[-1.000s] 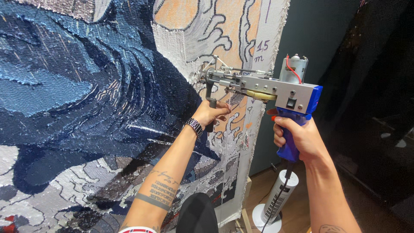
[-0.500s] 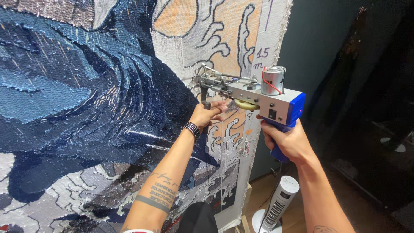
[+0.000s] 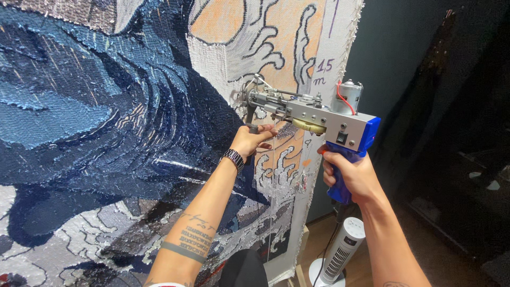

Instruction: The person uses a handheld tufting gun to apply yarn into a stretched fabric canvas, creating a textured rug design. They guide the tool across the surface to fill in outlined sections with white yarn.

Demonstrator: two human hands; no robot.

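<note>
A grey metal tufting gun (image 3: 311,114) with a blue grip is pressed nose-first against an upright stretched cloth (image 3: 297,48). My right hand (image 3: 353,175) is wrapped around the blue grip below the gun body. My left hand (image 3: 252,141), wearing a dark wristband, grips the gun's front handle just under its nose. The cloth carries a large tufted picture in dark and light blue yarn (image 3: 95,117) on the left, with drawn wave outlines and orange patches on the bare part by the gun. A thin yarn strand hangs down below the gun.
A white tower fan (image 3: 340,255) stands on the wooden floor beneath my right arm. The cloth's right edge (image 3: 353,58) ends just behind the gun. Dark wall and dim furniture fill the right side. A dark rounded object (image 3: 243,268) sits at the bottom centre.
The gun and both hands have shifted slightly up and to the left along the cloth, staying pressed against it. My grip on both handles is unchanged.
</note>
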